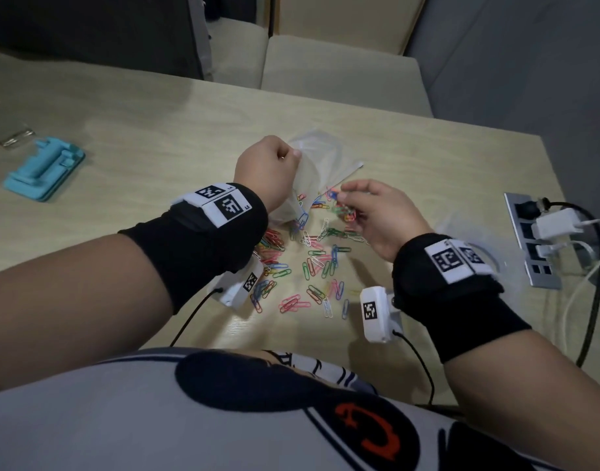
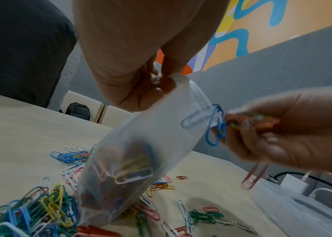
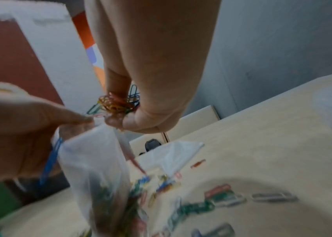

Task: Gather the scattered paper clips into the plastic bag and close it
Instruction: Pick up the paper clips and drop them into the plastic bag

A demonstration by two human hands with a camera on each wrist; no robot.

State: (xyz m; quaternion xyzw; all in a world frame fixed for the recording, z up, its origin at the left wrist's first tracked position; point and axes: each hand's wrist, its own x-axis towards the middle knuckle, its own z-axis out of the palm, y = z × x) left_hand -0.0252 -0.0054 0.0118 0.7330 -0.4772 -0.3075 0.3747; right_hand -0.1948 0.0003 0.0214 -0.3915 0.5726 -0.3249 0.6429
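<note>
clips being fed into the bag mouth

the bag [image 1: 312,171] is being pinched at its rim by the left hand [image 1: 268,171]; clips [image 1: 342,207] are being pinched by the right hand [image 1: 380,215] at the mouth's 4 o'clock, more clips lying at 6 on the table [image 1: 156,130].

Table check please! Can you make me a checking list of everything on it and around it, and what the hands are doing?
Surface: pale wooden table.
Job's things: plastic bag held up, partly filled; loose paper clips scattered.
Clutter: blue plastic holder; clear plastic box.
Hands: left hand pinches the bag's top; right hand grips a bunch of clips at the bag's mouth.
Cables: power strip with plugs and white cables.
Surroundings: beige chairs; grey partition.
</note>
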